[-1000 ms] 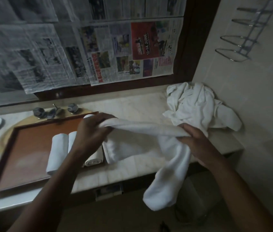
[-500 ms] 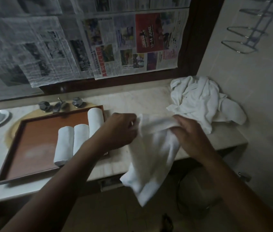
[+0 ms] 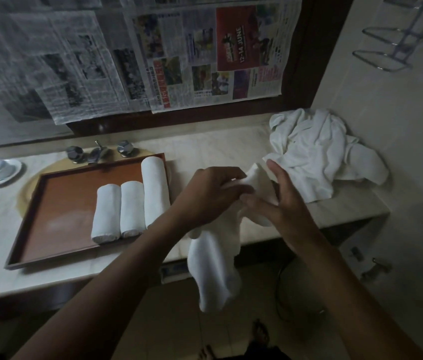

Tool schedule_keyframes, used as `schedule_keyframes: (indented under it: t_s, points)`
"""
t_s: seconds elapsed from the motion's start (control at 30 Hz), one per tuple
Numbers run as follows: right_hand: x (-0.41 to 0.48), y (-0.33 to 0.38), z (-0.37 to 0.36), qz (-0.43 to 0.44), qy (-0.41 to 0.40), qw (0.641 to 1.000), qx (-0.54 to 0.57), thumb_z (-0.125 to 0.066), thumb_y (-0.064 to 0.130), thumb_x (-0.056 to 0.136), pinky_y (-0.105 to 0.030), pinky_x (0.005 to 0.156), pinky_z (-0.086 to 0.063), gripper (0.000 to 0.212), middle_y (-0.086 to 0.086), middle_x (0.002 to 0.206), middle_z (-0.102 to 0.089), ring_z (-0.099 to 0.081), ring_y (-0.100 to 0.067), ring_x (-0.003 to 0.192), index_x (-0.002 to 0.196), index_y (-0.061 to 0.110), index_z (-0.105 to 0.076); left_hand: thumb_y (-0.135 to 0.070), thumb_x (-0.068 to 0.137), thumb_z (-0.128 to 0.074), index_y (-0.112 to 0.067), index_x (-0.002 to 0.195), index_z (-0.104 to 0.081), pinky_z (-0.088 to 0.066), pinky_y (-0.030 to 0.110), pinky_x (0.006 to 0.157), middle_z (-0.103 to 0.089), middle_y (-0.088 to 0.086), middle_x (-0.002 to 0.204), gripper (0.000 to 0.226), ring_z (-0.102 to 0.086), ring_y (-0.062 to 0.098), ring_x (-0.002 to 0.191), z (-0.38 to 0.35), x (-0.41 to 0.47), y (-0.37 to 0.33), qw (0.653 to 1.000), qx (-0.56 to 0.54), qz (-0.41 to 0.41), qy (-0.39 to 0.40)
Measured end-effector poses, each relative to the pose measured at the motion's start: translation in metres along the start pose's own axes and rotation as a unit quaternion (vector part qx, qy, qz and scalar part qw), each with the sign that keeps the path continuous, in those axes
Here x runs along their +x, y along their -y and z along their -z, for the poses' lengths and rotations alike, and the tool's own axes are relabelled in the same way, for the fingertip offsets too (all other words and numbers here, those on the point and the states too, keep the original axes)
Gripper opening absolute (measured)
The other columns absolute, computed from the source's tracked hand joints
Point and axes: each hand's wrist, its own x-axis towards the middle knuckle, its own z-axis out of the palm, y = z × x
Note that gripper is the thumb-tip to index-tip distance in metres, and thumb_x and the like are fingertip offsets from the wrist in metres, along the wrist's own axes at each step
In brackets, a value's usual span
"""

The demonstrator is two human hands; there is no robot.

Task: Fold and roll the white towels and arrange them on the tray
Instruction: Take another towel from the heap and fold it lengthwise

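Observation:
A white towel (image 3: 214, 266) hangs folded over the counter's front edge, bunched at its top between both hands. My left hand (image 3: 210, 193) grips that top from the left with curled fingers. My right hand (image 3: 280, 201) holds it from the right, fingers nearly straight against the cloth. A brown tray (image 3: 62, 203) lies on the counter to the left. Three rolled white towels sit side by side along its right part: a short one (image 3: 106, 213), a second short one (image 3: 132, 207) and a longer one (image 3: 154, 190).
A heap of loose white towels (image 3: 314, 157) lies at the counter's right end by the tiled wall. Taps (image 3: 98, 153) and a white dish (image 3: 0, 170) sit behind and left of the tray. Newspaper covers the mirror. A metal rack (image 3: 387, 53) hangs on the right wall.
My hands have come together, folding the stretched towel in half. It now hangs narrower and doubled below them. The view has shifted slightly to the left.

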Motion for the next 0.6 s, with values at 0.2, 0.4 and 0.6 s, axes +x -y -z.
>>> schedule_keyframes:
  t_s: [0.2,0.4,0.6]
  points:
    - [0.014,-0.022,0.028,0.010,0.034,0.961,-0.273,-0.075,0.044,0.090,-0.023,0.064,-0.045,0.019,0.018,0.075,-0.069,-0.063,0.003,0.069,0.080,0.029,-0.069,-0.037,0.092,-0.076,-0.027,0.098,-0.076,-0.055,0.032,0.072,-0.074,-0.010,0.085,0.012,-0.069,0.004,0.078,0.024,-0.010,0.018,0.998,0.047,0.012,0.032]
    - [0.024,-0.035,0.072,0.034,-0.032,0.943,-0.331,-0.076,0.041,0.090,-0.016,0.068,-0.043,0.018,0.013,0.075,-0.071,-0.064,0.000,0.075,0.077,0.030,-0.072,-0.031,0.086,-0.081,-0.020,0.075,-0.062,-0.041,0.018,0.060,-0.059,-0.007,0.068,0.025,-0.057,-0.006,0.071,0.052,-0.040,0.053,0.979,0.174,0.090,0.060]
    - [0.028,-0.040,0.092,0.017,-0.034,0.938,-0.343,-0.071,0.045,0.093,-0.021,0.067,-0.044,0.027,0.014,0.068,-0.066,-0.061,0.001,0.070,0.070,0.032,-0.066,-0.038,0.078,-0.088,-0.022,0.071,-0.065,-0.041,0.027,0.054,-0.063,-0.002,0.063,0.028,-0.058,0.011,0.058,0.066,-0.057,0.083,0.980,0.143,0.134,-0.002]
